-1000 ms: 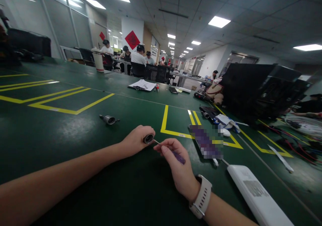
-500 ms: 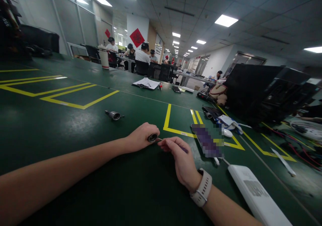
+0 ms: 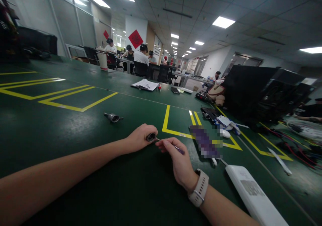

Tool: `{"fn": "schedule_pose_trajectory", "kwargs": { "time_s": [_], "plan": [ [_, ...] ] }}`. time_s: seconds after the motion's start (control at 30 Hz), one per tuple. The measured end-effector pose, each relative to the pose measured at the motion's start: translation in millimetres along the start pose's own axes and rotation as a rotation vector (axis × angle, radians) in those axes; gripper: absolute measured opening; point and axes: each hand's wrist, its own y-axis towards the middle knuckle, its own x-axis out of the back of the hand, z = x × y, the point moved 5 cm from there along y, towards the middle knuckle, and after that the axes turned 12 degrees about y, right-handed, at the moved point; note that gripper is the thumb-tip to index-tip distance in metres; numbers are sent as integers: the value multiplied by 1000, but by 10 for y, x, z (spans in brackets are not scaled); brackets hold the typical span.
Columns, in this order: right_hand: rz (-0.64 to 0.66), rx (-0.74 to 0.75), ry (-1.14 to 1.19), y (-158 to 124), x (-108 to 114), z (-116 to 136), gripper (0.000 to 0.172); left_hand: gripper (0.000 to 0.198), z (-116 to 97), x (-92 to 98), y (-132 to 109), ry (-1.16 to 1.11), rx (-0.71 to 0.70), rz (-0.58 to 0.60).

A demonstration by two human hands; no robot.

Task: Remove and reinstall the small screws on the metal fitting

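Note:
Just left of the picture's middle, my left hand is wrapped round a hollow metal cylinder, its round open end facing me. My right hand grips a slim screwdriver with a dark purplish handle. Its thin shaft points left to the cylinder's rim; whether the tip touches the metal or sits inside it is too small to tell. Farther left on the green table lies a second metal part, cup-shaped with a narrow stem, apart from both hands.
Right of my right hand lie a blurred-out phone-like slab and a white power strip. Beyond are a white-and-blue cloth, a clipboard with paper, a cup and a large black case. People sit farther back.
The whole view has shifted slightly. Both hands keep their hold on the cylinder and the screwdriver; the screwdriver's handle looks slightly turned in my fingers.

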Motion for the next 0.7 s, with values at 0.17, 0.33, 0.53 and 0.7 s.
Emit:
{"fn": "schedule_pose_trajectory", "kwargs": {
  "time_s": [0.17, 0.33, 0.53, 0.7],
  "plan": [
    [5, -61, 136, 17, 7, -14, 15, 11, -4, 15, 9, -54, 27, 2],
    [-2, -2, 81, -7, 7, 13, 16, 11, 0, 9, 14, -48, 44, 2],
    [3, -44, 44, -6, 3, -20, 16, 11, -25, 10, 9, -18, 31, 15],
    [7, -70, 141, 19, 8, -14, 15, 9, -14, 10, 1, -52, 47, 31]
  ]
}}
